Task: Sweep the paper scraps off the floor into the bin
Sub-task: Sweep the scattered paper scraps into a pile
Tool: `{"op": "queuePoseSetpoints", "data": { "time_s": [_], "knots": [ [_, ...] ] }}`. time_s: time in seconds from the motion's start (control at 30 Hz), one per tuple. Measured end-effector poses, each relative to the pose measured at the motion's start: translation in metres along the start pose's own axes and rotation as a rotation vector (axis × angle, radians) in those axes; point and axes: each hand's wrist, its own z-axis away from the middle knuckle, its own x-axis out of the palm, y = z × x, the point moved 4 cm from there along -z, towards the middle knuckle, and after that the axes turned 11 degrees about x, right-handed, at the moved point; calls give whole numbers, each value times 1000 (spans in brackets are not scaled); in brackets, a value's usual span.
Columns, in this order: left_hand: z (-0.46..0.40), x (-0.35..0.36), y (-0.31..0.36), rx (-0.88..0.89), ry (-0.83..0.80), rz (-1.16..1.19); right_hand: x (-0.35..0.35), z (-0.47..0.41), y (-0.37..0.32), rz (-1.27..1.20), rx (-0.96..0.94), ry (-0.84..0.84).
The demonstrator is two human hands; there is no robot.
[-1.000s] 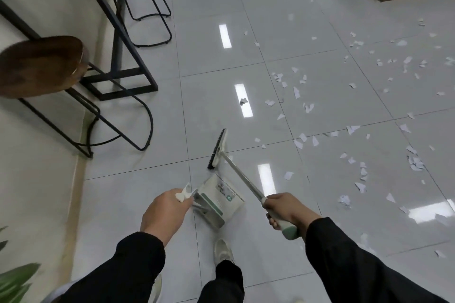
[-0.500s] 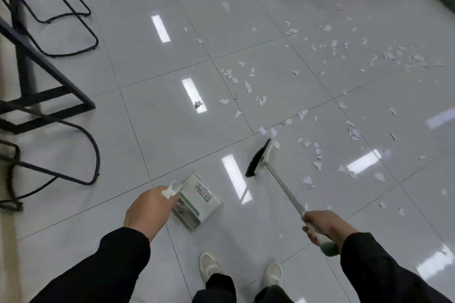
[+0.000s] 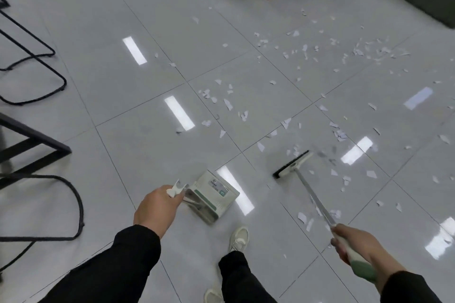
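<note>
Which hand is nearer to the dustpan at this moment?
Left. The left hand grips the dustpan by its handle, directly beside it. The right hand holds the broom handle, well off to the dustpan's right.

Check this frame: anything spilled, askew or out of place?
Yes. Torn white paper scraps litter the glossy grey tiled floor, mostly ahead and right of the black-bristled, white-headed broom. The white-and-green dustpan looks empty so far.

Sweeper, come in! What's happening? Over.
Left hand holds dustpan. Right hand grips broom. Scraps scattered ahead, none in dustpan visible.
</note>
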Motion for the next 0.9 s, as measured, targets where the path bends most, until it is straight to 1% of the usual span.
{"op": "queuePoseSetpoints", "data": {
  "time_s": [0.03, 0.1, 0.13, 0.2, 0.23, 0.3, 0.33, 0.4, 0.43, 0.5, 0.53, 0.6, 0.63, 0.7, 0.73, 0.8, 0.83, 0.9],
  "knots": [
    [-2, -1, 5, 8, 5, 12, 12, 7, -7, -17, -26, -10],
    [-32, -22, 9, -21, 26, -26, 70, 5, -49, 43, -55, -86],
    [-31, -22, 12, -24, 21, -25, 86, 13, -53, 49, -67, -96],
    [-57, -46, 10, -74, 67, -27, 153, 13, -96, 145, -101, -186],
    [-57, -46, 13, -61, 62, -41, 167, 21, -100, 164, -122, -195],
    [-79, -71, 2, -90, 83, -68, 233, 28, -135, 275, -159, -281],
    [-79, -72, 3, -86, 73, -79, 244, 34, -141, 293, -167, -297],
    [-95, -99, -16, -114, 91, -108, 306, 45, -164, 379, -182, -365],
    [-92, -99, -16, -112, 85, -117, 312, 48, -165, 389, -185, -380],
    [-113, -131, -41, -130, 109, -119, 378, 58, -180, 456, -182, -435],
    [-111, -129, -40, -133, 98, -119, 383, 61, -179, 458, -183, -444],
    [-142, -163, -67, -125, 92, -116, 452, 65, -188, 487, -183, -478],
    [-141, -165, -66, -116, 71, -118, 455, 66, -188, 493, -186, -472],
    [-180, -199, -93, -77, 17, -171, 512, 59, -189, 485, -171, -455],
    [-181, -198, -88, -51, -13, -208, 508, 61, -187, 502, -179, -442],
    [-218, -226, -114, -17, -44, -246, 547, 53, -188, 533, -154, -426],
    [-222, -228, -106, 8, -57, -261, 536, 53, -190, 510, -130, -392],
    [-259, -249, -116, 52, -92, -285, 534, 43, -194, 403, -41, -313]
  ]
}}
